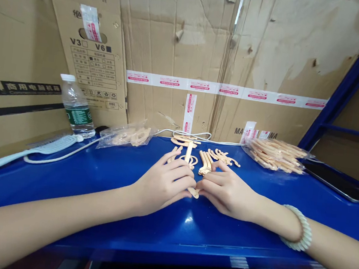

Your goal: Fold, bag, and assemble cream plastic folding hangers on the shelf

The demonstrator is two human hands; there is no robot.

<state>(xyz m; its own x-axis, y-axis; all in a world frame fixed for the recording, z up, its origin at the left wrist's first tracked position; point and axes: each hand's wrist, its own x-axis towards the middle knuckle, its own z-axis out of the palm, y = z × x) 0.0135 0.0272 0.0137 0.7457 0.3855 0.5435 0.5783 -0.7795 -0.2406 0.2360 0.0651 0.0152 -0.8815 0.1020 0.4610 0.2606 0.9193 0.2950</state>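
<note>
My left hand [172, 181] and my right hand [225, 187] meet over the middle of the blue table [123, 227]. Between their fingertips is a small flat piece of pale wood [194, 192], its rounded end sticking out toward me. Both hands are closed on it, and the fingers cover most of its shape. A straight wooden strip [189, 152] stands up just behind the left fingers. Beyond the hands lie several slim wooden pieces [205, 162], side by side, and a loose group of curved wooden pieces [224, 157].
Plastic bags of wooden pieces lie at back left [130, 135] and back right [276, 154]. At left are a water bottle [77, 110], a pale blue hairbrush [50, 145] and a white cable [63, 161]. A dark tablet-like device [342, 183] lies right. Cardboard [183, 44] walls the back.
</note>
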